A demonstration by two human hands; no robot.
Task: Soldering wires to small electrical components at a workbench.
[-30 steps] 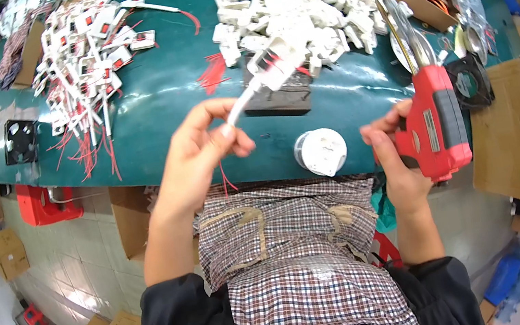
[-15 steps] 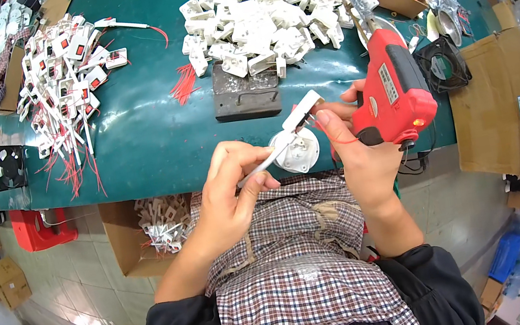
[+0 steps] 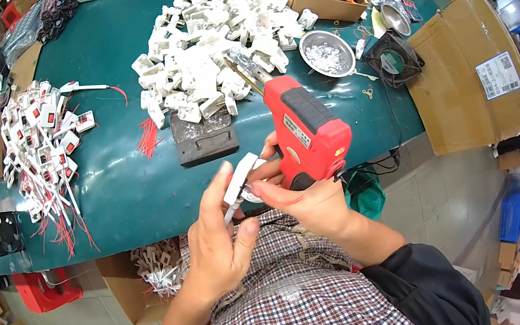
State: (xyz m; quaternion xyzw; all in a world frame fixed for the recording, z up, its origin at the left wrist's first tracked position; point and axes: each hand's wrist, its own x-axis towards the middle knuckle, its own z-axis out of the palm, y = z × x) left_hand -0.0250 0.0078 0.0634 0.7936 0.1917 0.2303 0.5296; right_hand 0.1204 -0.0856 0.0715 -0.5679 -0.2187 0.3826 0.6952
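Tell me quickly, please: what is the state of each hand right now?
Left hand: open, thumb apart, fingers against the white plastic piece.
Right hand: closed, holding the red gun-shaped tool.

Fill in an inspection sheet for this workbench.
Surface: green tabletop, glossy, reflecting light.
Job's things: white part at the hands; red gun-shaped tool, metal tip toward the pile of white housings.
Clutter: pile of wired white parts at left; dark block; black fan at right.
Left hand: touching the part, thumb spread away.
Right hand: holding the tool, fingers near the part.
Cables: red wires beside the block.
Surroundings: red stool and open cardboard box below the table edge.
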